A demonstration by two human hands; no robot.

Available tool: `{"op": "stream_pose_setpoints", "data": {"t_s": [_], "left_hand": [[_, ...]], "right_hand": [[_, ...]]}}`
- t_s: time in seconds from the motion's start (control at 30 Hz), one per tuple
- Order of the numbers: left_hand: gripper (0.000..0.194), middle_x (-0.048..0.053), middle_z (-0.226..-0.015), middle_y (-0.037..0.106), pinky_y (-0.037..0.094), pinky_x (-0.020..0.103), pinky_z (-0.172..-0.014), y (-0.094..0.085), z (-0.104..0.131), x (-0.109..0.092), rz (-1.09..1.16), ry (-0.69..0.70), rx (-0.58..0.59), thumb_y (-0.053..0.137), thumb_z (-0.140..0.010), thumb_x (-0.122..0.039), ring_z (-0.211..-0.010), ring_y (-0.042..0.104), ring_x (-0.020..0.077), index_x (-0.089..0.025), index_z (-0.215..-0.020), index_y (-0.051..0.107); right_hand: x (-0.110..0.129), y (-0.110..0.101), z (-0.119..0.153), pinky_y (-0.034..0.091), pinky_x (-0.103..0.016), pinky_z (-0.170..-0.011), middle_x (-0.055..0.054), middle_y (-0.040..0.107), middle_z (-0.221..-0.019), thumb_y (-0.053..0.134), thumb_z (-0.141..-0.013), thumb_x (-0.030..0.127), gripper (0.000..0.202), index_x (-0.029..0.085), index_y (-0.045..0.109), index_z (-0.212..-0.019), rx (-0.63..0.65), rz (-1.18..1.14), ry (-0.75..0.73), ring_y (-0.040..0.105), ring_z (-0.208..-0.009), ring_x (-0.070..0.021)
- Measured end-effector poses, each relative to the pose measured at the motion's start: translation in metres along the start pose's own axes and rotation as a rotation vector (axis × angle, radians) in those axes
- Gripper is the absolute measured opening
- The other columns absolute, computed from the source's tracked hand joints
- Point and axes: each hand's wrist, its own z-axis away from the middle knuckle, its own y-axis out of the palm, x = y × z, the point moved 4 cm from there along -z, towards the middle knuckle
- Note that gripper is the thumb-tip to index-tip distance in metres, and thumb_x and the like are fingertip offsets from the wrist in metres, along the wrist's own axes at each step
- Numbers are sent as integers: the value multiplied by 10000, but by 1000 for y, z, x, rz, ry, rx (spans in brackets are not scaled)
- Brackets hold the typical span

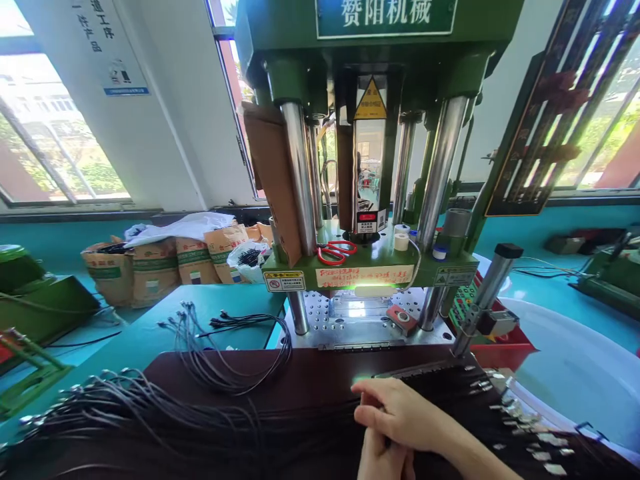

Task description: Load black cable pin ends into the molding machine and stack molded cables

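Note:
My right hand (407, 413) lies across the top of my left hand (381, 460) at the lower right, over the dark table. Its fingers are closed round my left hand's fingers, with the index finger reaching out to the left. My left hand looks curled; most of its fingers are covered, and whatever they may hold is hidden. Beneath and behind both hands run black cables (435, 390) with metal ends on the right. Bundled grey-black cables (165, 407) spread to the left, and a looped cable bunch (235, 380) rests farther back.
A green press (375, 260) with steel columns stands ahead, its perforated plate (315, 320) behind the table. Red-handled scissors (337, 252) lie on its ledge. A red-and-grey block (401, 319) sits on the plate. Paper sacks (155, 267) stand back left; a red bin (500, 347) is right.

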Motion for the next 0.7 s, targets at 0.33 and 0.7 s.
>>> {"op": "stream_pose_setpoints", "data": {"t_s": [0.33, 0.7], "left_hand": [[672, -132, -422, 385, 187, 152, -257, -31, -8, -22, 273, 43, -33, 644, -487, -713, -262, 228, 22, -221, -875, 402], [636, -125, -424, 380, 114, 161, -284, -56, -5, -24, 251, 37, -153, 666, -466, -704, -278, 212, 8, -220, -756, 371]], "right_hand": [[-80, -26, -51, 376, -374, -878, -129, 609, -1079, 386, -801, 110, 385, 145, 567, -1139, -215, 435, 46, 534, -1027, -251], [-86, -43, -29, 431, -291, -682, -88, 635, -823, 423, -704, 125, 197, 157, 602, -781, -97, 615, 93, 601, -775, -210]]}}
